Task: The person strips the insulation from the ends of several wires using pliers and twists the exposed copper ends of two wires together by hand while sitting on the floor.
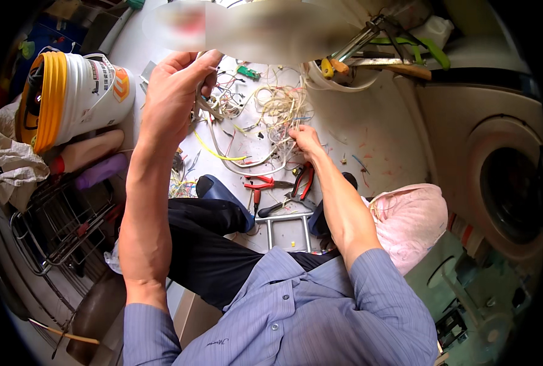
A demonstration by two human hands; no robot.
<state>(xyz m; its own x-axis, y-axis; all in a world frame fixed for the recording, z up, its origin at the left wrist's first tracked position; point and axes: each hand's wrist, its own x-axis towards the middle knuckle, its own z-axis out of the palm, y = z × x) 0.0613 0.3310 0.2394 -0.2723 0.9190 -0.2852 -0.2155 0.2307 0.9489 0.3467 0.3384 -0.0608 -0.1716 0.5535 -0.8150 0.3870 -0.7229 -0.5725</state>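
Observation:
My left hand [177,85], raised at the upper left, has its fingers closed on a grey cable [205,105] that loops down toward the floor. Farther right, my right hand [306,139] reaches low with its fingers pinched at the edge of a tangle of thin wires [280,107], mostly off-white; exactly which strands it grips is too small to tell. Below the tangle lie red-handled pliers [265,182], a red-handled screwdriver [257,200] and larger red-and-black pliers [303,186]. A yellow wire [217,152] stretches across the floor between my hands. A green connector [247,72] sits beyond the wires.
A white bucket with a yellow rim [103,85] lies tilted at left, above a wire rack [70,226]. At the back right stands a white tub [338,82] with tools. A washing machine [466,122] is at right. By my feet is a metal frame [270,235].

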